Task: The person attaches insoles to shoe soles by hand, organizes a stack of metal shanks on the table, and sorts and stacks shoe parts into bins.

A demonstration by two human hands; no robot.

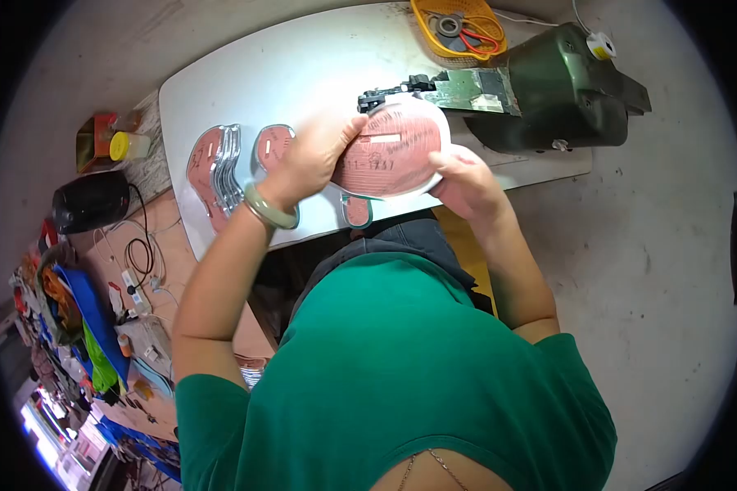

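My left hand (307, 159), with a pale green bangle at the wrist and slightly blurred, grips the near-left edge of a reddish-pink insole (385, 168), its thumb on top. The piece has printed lettering, a small white label and a pale rim. At its right edge my right hand (471, 184) pinches it, thumb above and fingers beneath. It is held up over the white table (303, 90), before the machine's working end. A small pink piece (357, 211) with a green rim lies below it near the table edge. Another pink insole (272, 146) is partly hidden by my left hand.
A stack of similar insoles (213, 168) lies on the table's left side. A dark green sewing machine (573, 90) stands at right. Behind it sits a yellow basket (422, 33) with scissors. A yellow-lidded jar (121, 146), a black object (90, 203) and cables are at left.
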